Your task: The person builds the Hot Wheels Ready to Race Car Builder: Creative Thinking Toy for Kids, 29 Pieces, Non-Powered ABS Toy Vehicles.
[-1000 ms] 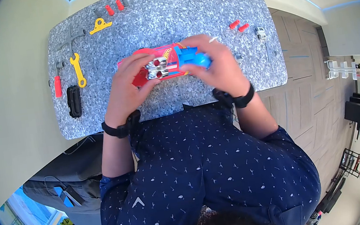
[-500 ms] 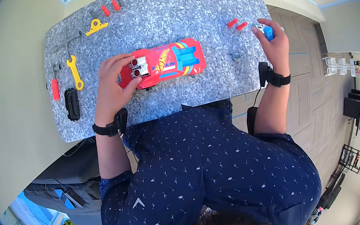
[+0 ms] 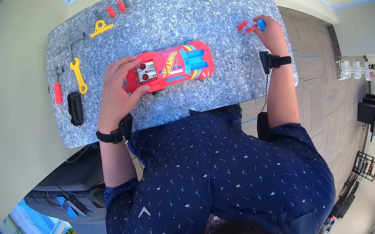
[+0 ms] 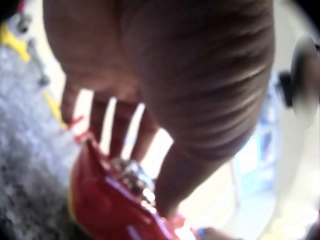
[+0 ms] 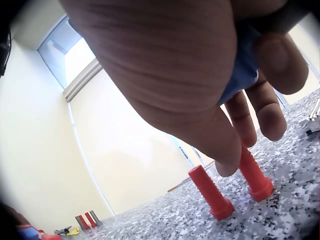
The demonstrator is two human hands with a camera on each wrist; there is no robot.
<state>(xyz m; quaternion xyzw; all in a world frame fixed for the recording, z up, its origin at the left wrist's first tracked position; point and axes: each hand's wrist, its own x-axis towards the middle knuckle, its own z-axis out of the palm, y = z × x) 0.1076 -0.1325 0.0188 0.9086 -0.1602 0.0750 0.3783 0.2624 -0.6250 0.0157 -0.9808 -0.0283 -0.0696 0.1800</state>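
Observation:
A red toy car [image 3: 177,73] with a blue rear section and a silver engine piece [image 3: 146,72] sits on the table in front of the person. The left hand [image 3: 115,91] holds the car's engine end, thumb on the near side and fingers across the far side. At the right, the right hand [image 3: 274,38] keeps a blue part [image 5: 244,65] in its curled fingers, its full shape hidden. Its thumb and fingertips are right at the top of one red bolt [image 5: 257,180], which stands on its head. A second red bolt [image 5: 212,195] stands beside it.
Along the left lie a yellow wrench [image 3: 78,76], a red-handled screwdriver [image 3: 58,92], a black part [image 3: 75,109] and a grey T-shaped tool [image 3: 71,43]. A yellow bracket [image 3: 101,28] and more red pieces [image 3: 110,11] are at the far left. A grey piece [image 3: 246,59] lies right of the car.
The right hand has left the car with the blue part, gone out to the right, then come to the red bolts. The left hand and car shifted slightly left, then stayed.

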